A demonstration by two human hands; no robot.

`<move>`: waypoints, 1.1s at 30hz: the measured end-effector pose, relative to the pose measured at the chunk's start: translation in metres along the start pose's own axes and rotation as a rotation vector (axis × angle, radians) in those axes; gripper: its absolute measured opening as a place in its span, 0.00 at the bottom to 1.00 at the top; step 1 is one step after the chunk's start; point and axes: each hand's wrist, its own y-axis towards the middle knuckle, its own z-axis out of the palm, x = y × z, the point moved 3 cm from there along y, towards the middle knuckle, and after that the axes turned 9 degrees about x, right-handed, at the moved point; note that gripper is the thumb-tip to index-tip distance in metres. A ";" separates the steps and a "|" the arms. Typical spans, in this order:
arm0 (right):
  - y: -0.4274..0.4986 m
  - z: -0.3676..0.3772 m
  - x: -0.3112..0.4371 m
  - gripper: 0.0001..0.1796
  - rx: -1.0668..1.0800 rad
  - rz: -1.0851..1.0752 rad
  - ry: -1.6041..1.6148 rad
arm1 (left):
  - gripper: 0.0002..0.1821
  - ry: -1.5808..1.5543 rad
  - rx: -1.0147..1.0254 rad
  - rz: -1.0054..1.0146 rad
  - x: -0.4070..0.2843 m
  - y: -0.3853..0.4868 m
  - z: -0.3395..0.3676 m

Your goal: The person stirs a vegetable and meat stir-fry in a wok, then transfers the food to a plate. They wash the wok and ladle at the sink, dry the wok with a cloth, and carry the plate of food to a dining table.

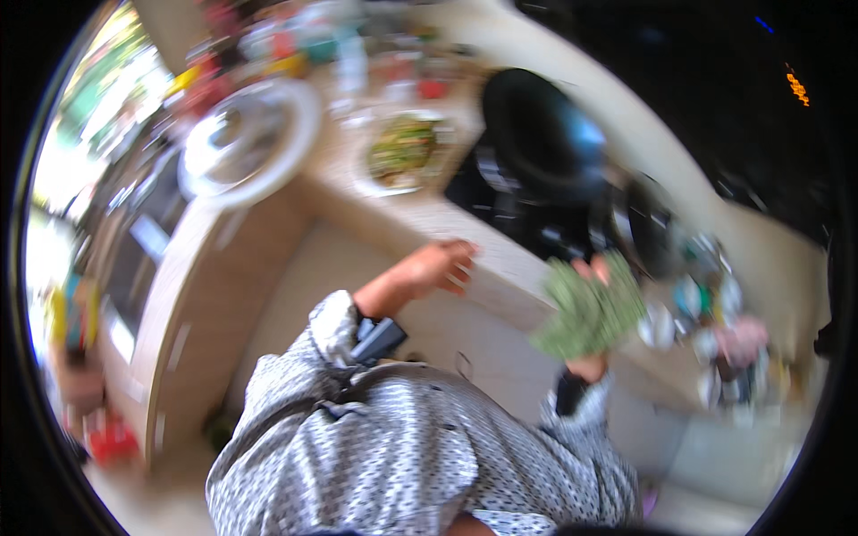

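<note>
A crumpled green cloth (pixel 590 308) hangs from my right hand (pixel 593 268), which is shut on it beside the counter edge below the stove; the cloth covers most of that hand. My left hand (pixel 439 268) is held over the floor close to the counter edge, fingers slightly bent and apart, with nothing in it. Beyond it on the counter stands a white plate (pixel 375 187) of green food. A large dark wok (pixel 536 134) rests on the black stove (pixel 482 181). The picture is blurred by motion.
To the left, a round white dish with a glass lid (pixel 234 137) stands at the counter corner by the sink. Jars and bottles (pixel 402 74) crowd the back. A dark pot (pixel 643 224) is right of the wok, with cups and a pink cloth (pixel 741 342) farther right.
</note>
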 end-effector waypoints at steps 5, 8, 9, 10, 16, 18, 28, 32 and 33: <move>-0.103 0.130 -0.012 0.24 -0.037 0.566 1.501 | 0.27 0.229 -0.408 -0.240 0.085 -0.189 -0.073; -0.111 0.174 -0.010 0.23 0.149 0.505 1.498 | 0.21 -0.077 -0.757 -0.059 0.116 -0.309 -0.106; -0.105 0.184 -0.004 0.23 0.188 0.501 1.469 | 0.20 -0.129 -0.863 0.041 0.125 -0.349 -0.120; -0.097 0.183 0.000 0.23 0.224 0.493 1.435 | 0.19 -0.169 -0.971 0.127 0.132 -0.389 -0.132; -0.027 0.174 0.092 0.24 0.359 0.323 1.444 | 0.19 -0.133 -1.728 0.133 0.188 -0.607 -0.227; -0.008 0.188 0.136 0.25 0.354 0.308 1.486 | 0.23 -0.069 -1.917 -0.083 0.211 -0.678 -0.267; 0.064 0.252 0.380 0.27 0.529 0.422 1.811 | 0.22 -0.039 -2.109 -0.680 0.305 -0.834 -0.420; 0.092 0.266 0.426 0.28 0.575 0.405 1.736 | 0.19 0.121 -2.095 -0.671 0.304 -0.841 -0.427; 0.096 0.270 0.433 0.28 0.594 0.389 1.726 | 0.18 -0.008 -2.109 -0.507 0.303 -0.843 -0.422</move>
